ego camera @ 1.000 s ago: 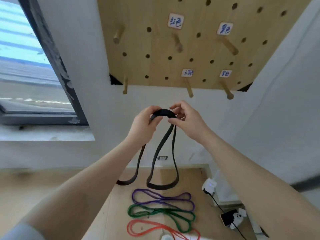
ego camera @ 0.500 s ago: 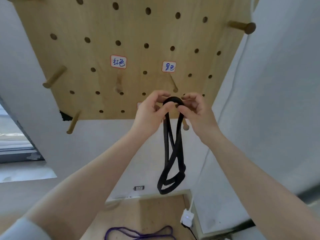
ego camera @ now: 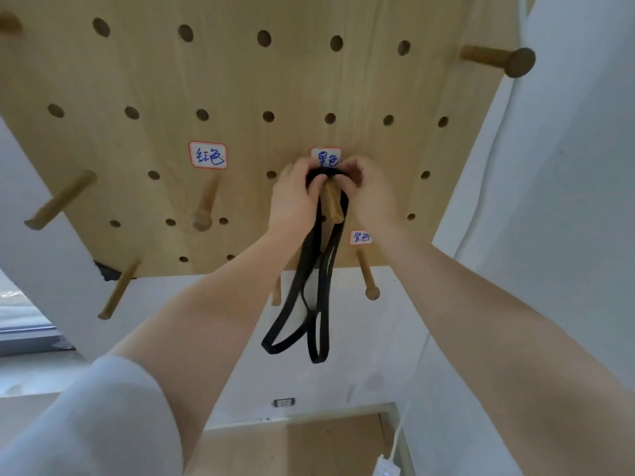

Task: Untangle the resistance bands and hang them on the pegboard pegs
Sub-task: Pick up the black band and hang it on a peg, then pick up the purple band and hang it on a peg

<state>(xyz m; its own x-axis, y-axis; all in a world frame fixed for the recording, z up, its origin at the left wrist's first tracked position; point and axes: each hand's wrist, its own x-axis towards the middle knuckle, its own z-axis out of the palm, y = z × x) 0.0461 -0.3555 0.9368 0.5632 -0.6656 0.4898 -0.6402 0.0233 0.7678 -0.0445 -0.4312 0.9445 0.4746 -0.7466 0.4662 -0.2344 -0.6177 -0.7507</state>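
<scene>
Both grips clenched on the black band: my left hand and right hand pinch its top fold, the wooden peg poking out between them. Band's loops dangle below. Risk: only one strand seats, and the rest slips off.

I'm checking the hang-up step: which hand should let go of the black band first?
Probably the right hand: the black band already loops over the peg, and the left hand grips more of it to steady it.
</scene>
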